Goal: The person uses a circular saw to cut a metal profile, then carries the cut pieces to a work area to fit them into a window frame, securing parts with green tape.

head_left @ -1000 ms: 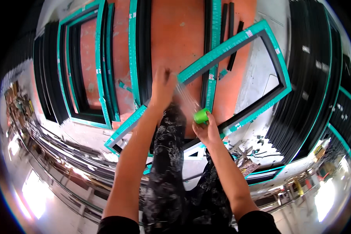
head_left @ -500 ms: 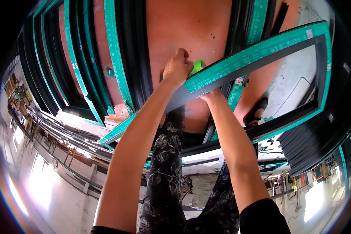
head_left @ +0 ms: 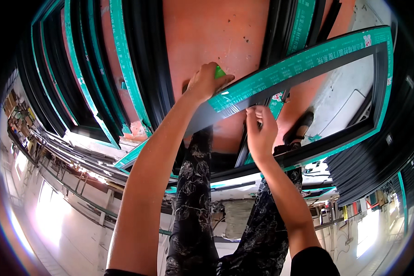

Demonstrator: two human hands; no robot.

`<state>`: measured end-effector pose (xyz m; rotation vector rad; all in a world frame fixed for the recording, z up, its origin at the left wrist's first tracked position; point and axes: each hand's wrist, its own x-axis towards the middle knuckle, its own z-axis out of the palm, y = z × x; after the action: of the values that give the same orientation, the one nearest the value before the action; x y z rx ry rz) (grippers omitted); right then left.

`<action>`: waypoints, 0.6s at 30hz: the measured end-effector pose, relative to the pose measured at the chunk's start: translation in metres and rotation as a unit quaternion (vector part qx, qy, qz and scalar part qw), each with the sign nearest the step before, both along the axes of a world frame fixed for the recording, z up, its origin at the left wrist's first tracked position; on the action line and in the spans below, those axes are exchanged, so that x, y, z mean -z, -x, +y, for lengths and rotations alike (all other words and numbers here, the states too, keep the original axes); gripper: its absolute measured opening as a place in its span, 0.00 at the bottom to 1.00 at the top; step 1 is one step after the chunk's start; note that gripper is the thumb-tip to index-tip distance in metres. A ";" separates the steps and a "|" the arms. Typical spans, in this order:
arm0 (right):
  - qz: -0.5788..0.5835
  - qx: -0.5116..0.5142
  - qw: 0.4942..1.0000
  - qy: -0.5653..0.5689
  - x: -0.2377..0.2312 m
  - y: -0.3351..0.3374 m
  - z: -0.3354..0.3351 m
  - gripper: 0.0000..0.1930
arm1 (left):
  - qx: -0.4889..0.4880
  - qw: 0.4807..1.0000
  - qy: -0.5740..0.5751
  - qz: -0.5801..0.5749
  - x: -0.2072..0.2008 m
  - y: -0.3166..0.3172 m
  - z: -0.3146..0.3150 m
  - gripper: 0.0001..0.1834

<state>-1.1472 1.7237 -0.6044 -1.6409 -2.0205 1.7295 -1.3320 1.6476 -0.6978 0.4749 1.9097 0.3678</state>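
A person leans over a dark window frame (head_left: 308, 64) wrapped in teal protective film, both bare forearms reaching up from the lower edge of the head view. The left hand (head_left: 206, 83) is closed around a small green tool (head_left: 219, 72), only its tip showing past the fingers, and presses it onto the near rail of the frame where the film gives way to bare dark metal. The right hand (head_left: 261, 131) sits just below that same rail, fingertips pinched together on its lower edge; whether they grip film or the metal itself cannot be told. The rail's long axis runs from lower left up to the far right corner, so the filmed stretch lies to the right of both hands, with the left hand nearer and on top of it. The frame lies over the orange-red floor (head_left: 216, 32), more film-wrapped frames (head_left: 119, 69) stacked to the left. The person's patterned trousers (head_left: 193, 202) and a dark shoe (head_left: 299, 126) show beneath.
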 end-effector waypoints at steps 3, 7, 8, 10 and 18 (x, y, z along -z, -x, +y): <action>0.100 -0.275 0.913 -0.284 -0.038 0.036 0.029 0.09 | 0.021 0.999 -0.010 -0.025 -0.004 -0.008 0.020 0.32; 0.089 -0.367 0.856 -0.354 -0.012 0.065 0.023 0.13 | -0.028 0.998 -0.051 -0.017 0.012 0.011 0.012 0.29; 0.089 -0.367 0.856 -0.354 -0.008 0.064 0.023 0.13 | 0.007 0.999 -0.047 0.010 0.012 0.020 0.012 0.26; 0.098 -0.365 0.848 -0.371 -0.009 0.060 0.021 0.14 | -0.133 0.984 0.070 -0.095 -0.002 0.049 0.021 0.25; 0.083 -0.404 0.867 -0.279 -0.030 0.039 0.029 0.16 | -0.107 0.968 0.003 -0.226 -0.127 0.059 0.034 0.26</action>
<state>-1.1858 1.7524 -0.5740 -0.4646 -2.9404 1.1004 -1.3912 1.6814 -0.5705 0.1579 1.5174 0.5596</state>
